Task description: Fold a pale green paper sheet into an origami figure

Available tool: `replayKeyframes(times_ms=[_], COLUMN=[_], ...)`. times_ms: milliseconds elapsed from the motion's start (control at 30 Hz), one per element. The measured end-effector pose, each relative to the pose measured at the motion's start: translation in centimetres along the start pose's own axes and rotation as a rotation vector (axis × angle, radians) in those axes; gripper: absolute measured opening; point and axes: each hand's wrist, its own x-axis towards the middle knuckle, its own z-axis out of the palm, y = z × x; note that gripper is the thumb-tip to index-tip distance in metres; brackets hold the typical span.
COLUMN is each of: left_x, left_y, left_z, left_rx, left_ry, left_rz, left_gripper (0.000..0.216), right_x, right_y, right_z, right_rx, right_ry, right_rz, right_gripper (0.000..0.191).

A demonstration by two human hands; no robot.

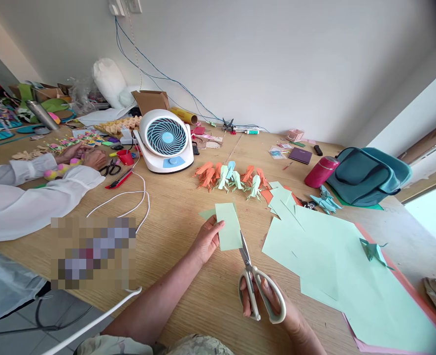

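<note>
My left hand [206,240] pinches a pale green sheet of paper [228,227] by its left edge, holding it up over the wooden table [188,207]. In my right hand [273,303] are white-handled scissors [253,283], fingers through the loops, blades pointing up at the sheet's lower right edge. A stack of large pale green sheets [332,256] lies to the right, on top of pink ones. A row of folded orange, green and blue paper figures [232,177] stands behind the sheet.
A white desk fan [165,140] with its cable stands at the middle left. Another person in white sleeves [36,192] works at the left, near black scissors [110,169]. A red bottle [321,171] and a teal bag [367,175] are at the right.
</note>
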Motion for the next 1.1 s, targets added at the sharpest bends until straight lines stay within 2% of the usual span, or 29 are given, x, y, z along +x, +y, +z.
replayKeyframes(times_ms=[100,200,667,1100], left_x=[-0.5,-0.8,-0.4,-0.3], left_y=[-0.6,-1.1,-0.8,-0.2], left_z=[0.5,0.6,0.2,0.3], left_rx=[0.024,0.048,0.042,0.099], left_ry=[-0.027,-0.021,0.041,0.066], left_rz=[-0.044,-0.076,-0.016,0.042], left_gripper=[0.041,0.038,0.022,0.021], right_x=[0.0,0.1,-0.1,-0.3], right_y=[0.3,0.7,0.6,0.6], right_z=[-0.1,-0.3,0.0,0.1], right_rx=[0.013,0.051,0.065,-0.012], right_ry=[0.009,0.001,0.027,0.089], right_rz=[-0.005,-0.006,-0.016,0.024], right_gripper=[0.058,0.058,0.056,0.053])
